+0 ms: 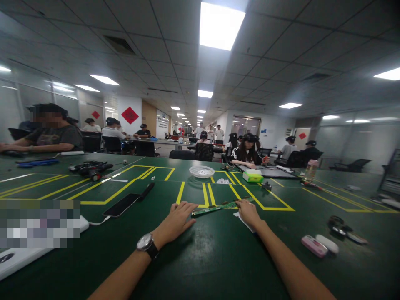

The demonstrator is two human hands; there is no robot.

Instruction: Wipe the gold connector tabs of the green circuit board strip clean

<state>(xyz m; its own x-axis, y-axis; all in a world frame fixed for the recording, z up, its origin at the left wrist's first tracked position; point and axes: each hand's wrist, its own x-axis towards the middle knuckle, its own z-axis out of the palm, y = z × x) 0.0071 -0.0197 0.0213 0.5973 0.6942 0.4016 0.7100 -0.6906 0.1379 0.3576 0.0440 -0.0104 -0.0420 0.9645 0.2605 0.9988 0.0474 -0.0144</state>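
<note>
A long, narrow green circuit board [215, 208] lies slantwise on the green table in front of me, its right end farther away. At its left end is my left hand [177, 221], with a watch [146, 243] on the wrist. The fingers stretch forward and the thumb stands apart, with the tip of the board in the gap between them. My right hand [249, 213] has its bent fingers on the right part of the board and covers some of it. Beneath that hand a white slip of paper [245, 221] shows partly.
Beyond the board stands a clear round basket [201, 171], with a green-and-white tissue pack [253, 176] to its right. A phone [121, 205] on a cable lies left, near a white power strip [28, 258]. Earbud cases [314, 246] lie right. Other people sit around.
</note>
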